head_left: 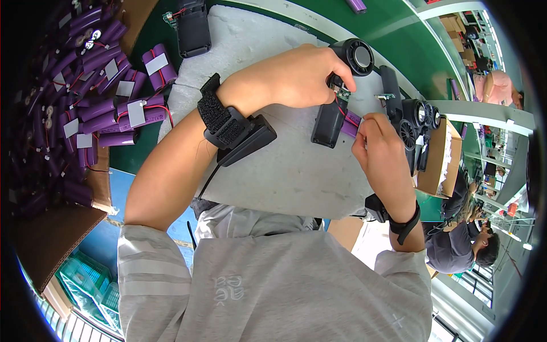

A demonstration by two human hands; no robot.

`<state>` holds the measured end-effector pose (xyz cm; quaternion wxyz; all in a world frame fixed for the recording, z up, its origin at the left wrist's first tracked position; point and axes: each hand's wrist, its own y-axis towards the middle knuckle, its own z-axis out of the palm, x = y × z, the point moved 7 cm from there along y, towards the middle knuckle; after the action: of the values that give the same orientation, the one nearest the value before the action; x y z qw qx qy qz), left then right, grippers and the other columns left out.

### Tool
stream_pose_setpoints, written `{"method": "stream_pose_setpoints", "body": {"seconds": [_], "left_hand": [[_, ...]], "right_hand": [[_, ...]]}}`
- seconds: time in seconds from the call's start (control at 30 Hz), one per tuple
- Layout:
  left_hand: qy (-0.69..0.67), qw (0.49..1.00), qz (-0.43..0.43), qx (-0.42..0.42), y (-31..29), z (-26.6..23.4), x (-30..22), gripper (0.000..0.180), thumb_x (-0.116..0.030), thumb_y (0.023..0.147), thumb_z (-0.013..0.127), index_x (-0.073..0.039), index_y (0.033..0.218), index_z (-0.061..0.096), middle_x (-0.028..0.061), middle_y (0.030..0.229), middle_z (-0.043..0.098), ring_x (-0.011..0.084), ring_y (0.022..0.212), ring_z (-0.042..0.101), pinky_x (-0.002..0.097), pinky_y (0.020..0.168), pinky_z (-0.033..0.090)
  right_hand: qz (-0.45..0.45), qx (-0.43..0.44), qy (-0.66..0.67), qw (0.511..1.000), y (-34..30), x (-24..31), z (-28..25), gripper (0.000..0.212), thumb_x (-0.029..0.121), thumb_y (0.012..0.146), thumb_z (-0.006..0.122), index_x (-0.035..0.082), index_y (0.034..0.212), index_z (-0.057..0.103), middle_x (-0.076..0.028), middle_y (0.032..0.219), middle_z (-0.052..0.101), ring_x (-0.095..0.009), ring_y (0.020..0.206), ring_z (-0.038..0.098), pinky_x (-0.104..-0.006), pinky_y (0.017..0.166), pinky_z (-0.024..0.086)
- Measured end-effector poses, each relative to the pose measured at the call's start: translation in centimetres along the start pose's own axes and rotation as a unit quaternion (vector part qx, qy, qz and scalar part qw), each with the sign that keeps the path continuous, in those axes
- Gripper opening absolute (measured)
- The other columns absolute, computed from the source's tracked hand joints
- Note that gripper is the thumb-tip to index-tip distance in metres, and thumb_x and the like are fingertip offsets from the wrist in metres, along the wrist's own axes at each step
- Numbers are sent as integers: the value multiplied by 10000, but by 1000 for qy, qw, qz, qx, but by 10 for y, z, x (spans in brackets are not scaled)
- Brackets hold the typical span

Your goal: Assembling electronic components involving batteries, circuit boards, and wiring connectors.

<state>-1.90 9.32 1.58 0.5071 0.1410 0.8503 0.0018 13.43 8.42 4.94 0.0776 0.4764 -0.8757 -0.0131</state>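
A black handheld fan with a round head [360, 56] and an open handle shell [327, 126] lies on the pale foam sheet [273, 171]. My left hand [319, 77] reaches over it, fingers curled onto its neck beside a small green circuit board [342, 93]. Red wires run from the board along the handle. Just right of the shell is a purple battery [350, 123], partly covered by the fingers of my right hand [377, 145], which pinch its near end. Both wrists carry black straps, the left one with a black box [250, 139].
A large heap of purple batteries with red wires [97, 108] fills a cardboard box at left. Another open black shell [192, 31] lies at the sheet's far left. More fans [416, 117] stand at right beside an open carton [444, 159]. A person [464, 248] sits farther right.
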Motion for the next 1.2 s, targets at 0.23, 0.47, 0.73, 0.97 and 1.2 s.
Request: {"method": "stream_pose_setpoints", "body": {"seconds": [0.23,0.47,0.73,0.97,1.2], "left_hand": [[-4,1000,-1,6,-1,-1,-2,350,-69,764,614,-62,1105,690,97,686,579,197,639,551,329,612,443],[-9,999,-42,11,0,-2,-5,327,-57,746,663,-77,1068,717,171,924,697,316,881,662,383,791,511],[-7,1000,-18,1,1,0,1,348,-82,748,615,-71,1084,703,97,695,592,203,659,573,335,632,456],[-22,999,-40,-18,1,0,4,333,-102,727,635,-89,1047,727,91,712,606,193,674,587,322,637,463],[-45,997,-65,3,-1,0,8,340,-111,710,646,-92,1038,739,84,751,623,170,682,585,307,643,475]], "right_hand": [[17,29,8,999,-2,-4,8,168,-82,791,589,-52,928,494,-208,1031,522,-421,821,586,-429,698,488],[32,28,51,998,-2,-13,-5,155,-76,806,563,-55,935,479,-205,1030,521,-420,818,565,-432,704,473],[231,-7,112,967,-23,-75,-88,172,-38,848,501,-49,1010,558,-163,888,603,-229,696,594,-323,605,468],[328,-75,49,940,-87,-159,-146,276,144,924,574,-11,1152,593,-97,923,638,-141,765,588,-283,697,472],[9,12,168,986,0,-1,-17,596,-86,689,674,17,1252,507,-164,1220,564,-245,1106,559,-314,896,453]]}}
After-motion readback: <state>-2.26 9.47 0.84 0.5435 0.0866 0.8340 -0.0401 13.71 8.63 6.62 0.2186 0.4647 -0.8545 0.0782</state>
